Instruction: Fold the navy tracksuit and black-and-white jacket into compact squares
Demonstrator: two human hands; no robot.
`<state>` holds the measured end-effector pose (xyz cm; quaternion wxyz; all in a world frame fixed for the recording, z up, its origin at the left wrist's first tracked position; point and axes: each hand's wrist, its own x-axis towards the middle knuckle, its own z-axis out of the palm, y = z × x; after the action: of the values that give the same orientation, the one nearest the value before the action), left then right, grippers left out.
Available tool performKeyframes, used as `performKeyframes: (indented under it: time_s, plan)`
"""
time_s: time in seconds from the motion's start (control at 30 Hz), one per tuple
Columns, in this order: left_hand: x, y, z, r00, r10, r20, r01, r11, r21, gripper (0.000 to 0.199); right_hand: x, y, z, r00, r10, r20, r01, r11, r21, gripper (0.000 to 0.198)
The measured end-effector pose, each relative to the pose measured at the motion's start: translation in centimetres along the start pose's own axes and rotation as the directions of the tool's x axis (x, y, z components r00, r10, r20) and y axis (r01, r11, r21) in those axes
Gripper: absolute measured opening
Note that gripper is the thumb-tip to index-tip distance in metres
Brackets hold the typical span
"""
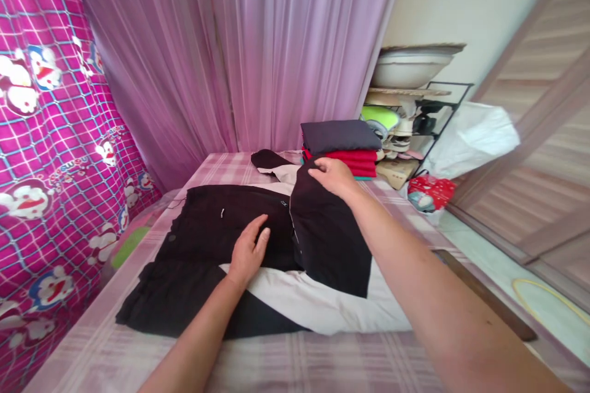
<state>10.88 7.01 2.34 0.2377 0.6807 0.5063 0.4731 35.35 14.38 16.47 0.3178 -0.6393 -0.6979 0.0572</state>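
Note:
A black and white jacket [203, 227] lies spread on a plaid cloth, its body mostly black with a small white mark on it. My left hand [249, 247] rests palm down on the black body, fingers stretched out and thumb apart. My right hand [332, 175] pinches the far edge of a black panel, which lies folded over at the right end of the jacket. A white section shows along the near side, and a sleeve with a black end reaches toward the back. My right hand covers part of the panel's edge.
Behind my right hand stands a stack of folded clothes [341, 136], dark grey over red. A rack [454, 107] with shoes and a basin [412, 69] stands beyond the right corner. Purple curtains [286, 43] hang at the back, and a pink patterned cloth [55, 153] hangs left.

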Motion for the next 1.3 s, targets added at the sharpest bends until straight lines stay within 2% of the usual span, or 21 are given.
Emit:
performKeyframes:
  time_s: [0.07,0.1,0.17,0.23,0.3,0.4,0.47,0.57,0.63,0.67,0.77,0.8,0.9,1.0,1.07,1.17,1.23,1.3]
  plan:
    - [0.2,0.8,-1.3,0.983,-0.162,-0.088,0.141,0.968,-0.209,0.046,-2.5,-3.4,-0.1,0.992,-0.127,-0.002,0.127,0.990,-0.054,0.022]
    - [0.3,1.3,-2.2,0.963,-0.252,-0.099,0.209,0.924,-0.321,0.049,-4.0,-4.9,0.2,0.982,-0.187,0.009,0.187,0.978,-0.091,0.022]
    - [0.2,2.3,-4.0,0.919,-0.389,-0.067,0.302,0.802,-0.516,0.056,-7.4,-7.2,1.5,0.952,-0.299,0.069,0.306,0.940,-0.153,0.023]
    - [-0.2,3.2,-5.8,0.884,-0.466,-0.024,0.351,0.699,-0.623,0.065,-10.6,-8.7,3.2,0.920,-0.362,0.150,0.386,0.903,-0.188,0.024]
    - [-0.9,3.6,-7.1,0.850,-0.526,-0.017,0.391,0.652,-0.650,0.073,-13.3,-9.6,5.1,0.890,-0.394,0.228,0.439,0.875,-0.202,0.025]
    - [-2.0,3.4,-8.0,0.814,-0.578,-0.052,0.430,0.660,-0.616,0.089,-16.0,-9.9,6.9,0.872,-0.393,0.290,0.457,0.867,-0.200,0.026]
    - [-2.5,3.2,-7.9,0.805,-0.589,-0.068,0.444,0.676,-0.588,0.100,-16.9,-9.5,7.1,0.862,-0.407,0.303,0.471,0.864,-0.180,0.024]
    - [-2.4,2.9,-7.4,0.796,-0.601,-0.077,0.469,0.692,-0.549,0.104,-17.5,-8.0,5.6,0.840,-0.455,0.295,0.511,0.847,-0.149,0.033]
    - [-1.9,2.8,-7.2,0.797,-0.597,-0.096,0.478,0.719,-0.505,0.101,-17.4,-6.2,3.8,0.853,-0.446,0.271,0.498,0.851,-0.166,0.046]
    - [-1.6,2.8,-7.1,0.798,-0.593,-0.105,0.483,0.735,-0.476,0.099,-17.4,-5.1,2.9,0.875,-0.409,0.257,0.462,0.865,-0.195,0.053]
    - [-0.8,3.1,-7.4,0.824,-0.553,-0.123,0.464,0.782,-0.416,0.096,-17.2,-1.3,0.3,0.944,-0.188,0.270,0.266,0.919,-0.291,0.069]
    - [-0.6,3.3,-7.6,0.837,-0.531,-0.131,0.441,0.797,-0.414,0.094,-17.2,0.0,-0.5,0.953,-0.106,0.285,0.197,0.930,-0.311,0.075]
    - [-0.2,4.2,-8.3,0.883,-0.440,-0.165,0.333,0.833,-0.441,0.081,-17.7,3.1,-1.8,0.944,0.098,0.317,0.030,0.927,-0.375,0.078]
    - [-0.2,5.1,-9.0,0.912,-0.353,-0.209,0.236,0.868,-0.438,0.071,-18.5,4.6,-2.1,0.932,0.273,0.240,-0.130,0.867,-0.480,0.066]
    - [-0.7,5.2,-9.5,0.920,-0.283,-0.269,0.163,0.904,-0.395,0.066,-19.1,4.8,-1.8,0.944,0.279,0.179,-0.153,0.846,-0.511,0.058]
    - [-2.8,4.5,-10.1,0.921,-0.151,-0.359,0.045,0.957,-0.287,0.058,-20.1,4.9,-1.2,0.968,0.194,0.160,-0.083,0.846,-0.527,0.058]
    - [-4.8,3.4,-10.4,0.920,-0.095,-0.380,0.019,0.980,-0.199,0.052,-20.6,5.2,-0.9,0.971,0.138,0.196,-0.015,0.851,-0.525,0.064]
    - [-6.9,2.2,-10.5,0.922,-0.084,-0.377,0.048,0.994,-0.103,0.047,-21.1,5.7,-0.7,0.967,0.066,0.248,0.067,0.867,-0.493,0.071]
